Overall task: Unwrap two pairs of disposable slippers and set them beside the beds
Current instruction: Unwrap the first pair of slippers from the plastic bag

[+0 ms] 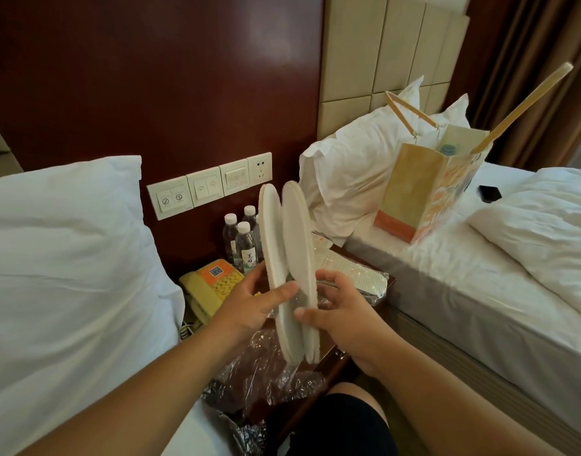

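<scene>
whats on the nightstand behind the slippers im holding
Three water bottles, a yellow telephone and a clear-wrapped packet, possibly the second pair. The slippers, left hand and right hand cover the middle, so anything there is hidden.

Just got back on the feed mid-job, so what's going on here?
A person holds one flat white slipper in each hand. The left hand grips the left slipper and the right hand grips the right slipper, both upright and side by side. An emptied clear wrapper lies crumpled below them. What looks like a second, still-wrapped pack rests on the nightstand. Neither slipper is set down yet.
</scene>
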Demonstrator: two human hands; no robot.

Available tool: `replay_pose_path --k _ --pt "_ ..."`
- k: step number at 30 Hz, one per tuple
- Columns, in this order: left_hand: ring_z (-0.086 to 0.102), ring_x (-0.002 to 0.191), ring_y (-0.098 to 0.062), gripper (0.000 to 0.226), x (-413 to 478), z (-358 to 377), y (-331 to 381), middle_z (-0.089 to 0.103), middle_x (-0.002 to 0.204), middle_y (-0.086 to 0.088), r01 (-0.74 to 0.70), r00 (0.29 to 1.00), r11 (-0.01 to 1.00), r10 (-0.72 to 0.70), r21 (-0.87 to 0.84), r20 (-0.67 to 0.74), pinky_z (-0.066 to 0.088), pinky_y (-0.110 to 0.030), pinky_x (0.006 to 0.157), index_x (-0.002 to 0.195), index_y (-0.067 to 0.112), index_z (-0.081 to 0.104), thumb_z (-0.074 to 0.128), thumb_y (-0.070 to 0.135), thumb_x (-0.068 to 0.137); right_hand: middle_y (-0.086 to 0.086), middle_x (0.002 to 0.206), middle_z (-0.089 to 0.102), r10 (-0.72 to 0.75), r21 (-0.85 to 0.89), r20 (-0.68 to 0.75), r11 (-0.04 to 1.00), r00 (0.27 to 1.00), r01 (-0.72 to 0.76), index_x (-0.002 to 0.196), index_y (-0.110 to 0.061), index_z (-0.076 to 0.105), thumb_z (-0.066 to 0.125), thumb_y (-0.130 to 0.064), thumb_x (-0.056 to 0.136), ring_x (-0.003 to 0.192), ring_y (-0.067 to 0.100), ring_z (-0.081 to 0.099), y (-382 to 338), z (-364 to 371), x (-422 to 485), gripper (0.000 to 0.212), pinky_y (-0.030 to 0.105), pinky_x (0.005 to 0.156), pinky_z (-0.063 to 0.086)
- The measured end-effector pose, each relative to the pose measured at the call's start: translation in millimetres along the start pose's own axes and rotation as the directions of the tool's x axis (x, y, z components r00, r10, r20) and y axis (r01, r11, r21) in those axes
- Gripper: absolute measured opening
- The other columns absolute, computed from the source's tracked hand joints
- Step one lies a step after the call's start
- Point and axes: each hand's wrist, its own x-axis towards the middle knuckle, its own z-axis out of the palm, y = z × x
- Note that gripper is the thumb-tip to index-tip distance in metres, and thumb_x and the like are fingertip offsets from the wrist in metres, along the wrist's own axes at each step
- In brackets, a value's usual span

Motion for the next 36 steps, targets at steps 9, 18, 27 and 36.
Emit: replay_pose_path --k 9,18,27,36 --pt "0.067 0.091 -0.025 0.046 18 -90 -32 0.067 0.105 0.002 0.176 0.914 0.960 -0.077 0.218 -0.400 0.057 -0.041 0.073 0.124 0.037 0.052 0.068 0.029 0.082 0.012 0.122 0.065 0.405 0.302 -0.083 0.881 0.911 -0.364 0.132 -0.013 0.054 0.057 0.012 0.088 0.110 0.035 0.062 78 14 50 0.051 0.057 0.093 0.054" --pt "0.069 0.094 -0.026 0.048 22 -81 -96 0.070 0.109 -0.003 0.363 0.910 0.910 -0.300 0.202 -0.284 0.057 -0.045 0.082 0.127 0.023 0.054 0.073 0.021 0.082 0.011 0.101 0.075 0.545 0.213 -0.132 0.831 0.828 -0.514 0.109 -0.008 0.066 0.073 0.006 0.080 0.101 0.039 0.070 134 49 79 0.032 0.054 0.088 0.058" --pt "0.053 0.111 -0.021 0.068 18 -68 -126 0.058 0.118 0.005 0.372 0.927 0.488 -0.141 0.790 -0.349 0.050 -0.038 0.090 0.132 0.031 0.052 0.069 0.056 0.070 0.002 0.070 0.059 0.437 -0.232 -0.223 0.844 0.871 -0.483 0.074 -0.011 0.060 0.070 -0.008 0.078 0.055 0.015 0.052 137 31 87 0.011 0.018 0.047 0.039" --pt "0.030 0.125 -0.021 0.083 28 -33 -90 0.034 0.137 0.004 0.161 0.975 0.362 0.084 0.918 -0.205 0.032 -0.040 0.103 0.145 0.036 0.028 0.065 0.048 0.072 -0.010 0.099 0.056 0.132 -0.542 -0.214 0.808 0.968 -0.230 0.138 -0.020 0.054 0.073 -0.023 0.083 0.061 0.000 0.057 97 -3 88 0.058 0.011 0.046 0.042"
